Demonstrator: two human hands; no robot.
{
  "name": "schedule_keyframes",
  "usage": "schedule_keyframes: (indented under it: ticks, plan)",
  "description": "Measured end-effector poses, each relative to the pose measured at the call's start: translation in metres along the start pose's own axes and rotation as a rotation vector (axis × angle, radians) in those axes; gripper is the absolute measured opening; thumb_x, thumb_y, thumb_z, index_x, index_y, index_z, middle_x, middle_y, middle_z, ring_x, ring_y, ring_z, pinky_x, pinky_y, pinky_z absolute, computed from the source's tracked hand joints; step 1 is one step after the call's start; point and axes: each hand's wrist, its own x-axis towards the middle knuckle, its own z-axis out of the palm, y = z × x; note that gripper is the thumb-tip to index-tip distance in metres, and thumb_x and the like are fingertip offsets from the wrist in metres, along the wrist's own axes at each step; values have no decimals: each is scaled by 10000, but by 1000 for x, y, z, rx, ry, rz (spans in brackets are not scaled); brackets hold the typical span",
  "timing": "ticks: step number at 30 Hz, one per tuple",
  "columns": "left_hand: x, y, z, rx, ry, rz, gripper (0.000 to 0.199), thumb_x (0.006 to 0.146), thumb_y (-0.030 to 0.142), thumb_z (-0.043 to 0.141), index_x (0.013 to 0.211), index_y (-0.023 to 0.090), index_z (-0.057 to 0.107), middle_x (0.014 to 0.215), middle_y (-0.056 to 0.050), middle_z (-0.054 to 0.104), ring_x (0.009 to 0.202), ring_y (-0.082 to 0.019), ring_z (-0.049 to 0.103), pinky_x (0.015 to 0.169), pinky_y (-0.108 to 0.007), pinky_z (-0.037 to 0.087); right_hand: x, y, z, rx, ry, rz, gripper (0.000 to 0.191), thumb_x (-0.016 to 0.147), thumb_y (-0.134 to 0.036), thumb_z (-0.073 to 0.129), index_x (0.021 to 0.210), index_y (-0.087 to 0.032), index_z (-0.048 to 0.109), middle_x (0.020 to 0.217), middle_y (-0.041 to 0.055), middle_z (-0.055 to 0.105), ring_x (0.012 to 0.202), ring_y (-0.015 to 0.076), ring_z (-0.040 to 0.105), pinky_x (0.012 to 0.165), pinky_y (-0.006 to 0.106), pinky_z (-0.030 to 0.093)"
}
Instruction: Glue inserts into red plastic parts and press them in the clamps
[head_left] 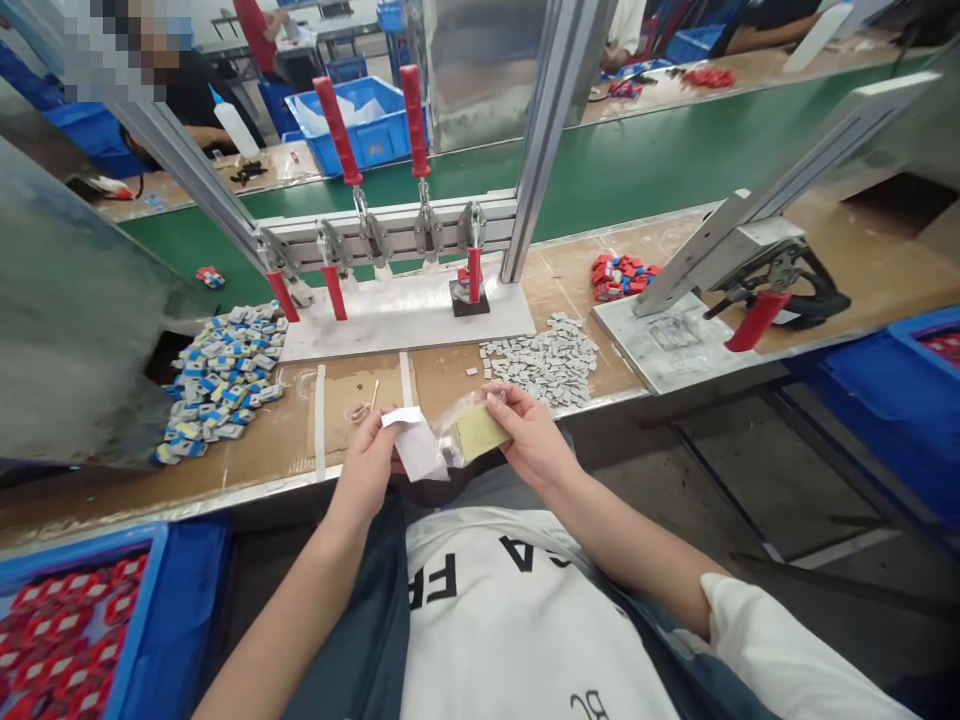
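My left hand (369,458) pinches a white paper slip (417,446) in front of the bench edge. In my right hand (531,436), thumb on top, is a clear plastic bag (453,420) with a yellow piece (480,432) in or against it. The slip and the bag meet between my hands; whether they are joined, I cannot tell. Just beyond my right hand lies a heap of small grey pieces (551,360). A thin stick (375,394) rests on the bench past my left hand.
A clamp fixture with red handles (337,130) stands ahead, another clamp (757,320) at right. Blue-and-grey parts (225,380) are heaped left, red parts (619,277) behind. Blue crates (161,600) flank the bench (442,390). A green conveyor (592,180) runs behind; people work across it.
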Motion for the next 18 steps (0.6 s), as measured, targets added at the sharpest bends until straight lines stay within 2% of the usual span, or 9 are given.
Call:
schedule_keyframes:
  ticks: [4,6,8,10,12,15,18]
  plan:
    - [8,-14,32,-88,-89,-36,479,722,595,828,917,208,624,663,50,590,537,-138,575,472,-219,467,-12,-2,-14,-78,-42,-25,441,729,-503,968,987,-230,736,930,-4,727,825,147,656,729,251,536]
    - [8,-11,43,-112,-153,18,494,758,635,825,905,198,648,679,35,608,575,-139,590,515,-219,472,-17,2,-18,-134,-70,-50,420,754,-505,950,986,-227,736,1025,22,749,910,168,676,792,268,554]
    - [5,-3,49,-91,-177,117,487,840,667,771,909,194,677,713,13,647,618,-147,607,566,-232,490,-18,8,-20,-170,-72,-91,438,774,-498,935,1071,-245,738,1172,45,752,998,189,691,857,293,571]
    - [-3,8,49,-4,-207,231,471,923,663,705,922,192,720,760,-12,694,674,-165,639,638,-260,530,-16,13,-22,-193,-77,-127,534,777,-477,934,1224,-280,720,1312,56,727,1055,199,699,908,319,582]
    - [-13,16,44,114,-305,357,439,986,617,662,972,193,775,872,-47,761,809,-204,706,787,-304,580,-13,16,-24,-243,-115,-155,595,786,-470,923,1311,-293,709,1350,65,723,1106,217,702,959,346,582]
    - [-28,21,32,222,-490,563,353,1062,502,602,1079,218,811,1148,-98,814,1100,-260,751,1044,-377,563,-6,16,-28,-352,-181,-172,487,818,-500,881,1230,-263,774,1200,69,785,1086,238,716,970,372,578]
    - [-35,18,20,237,-580,771,301,1105,384,542,1141,231,798,1308,-123,789,1303,-287,705,1143,-432,520,-4,13,-26,-400,-182,-197,398,831,-507,860,1133,-252,810,1090,60,808,1004,228,731,912,360,579]
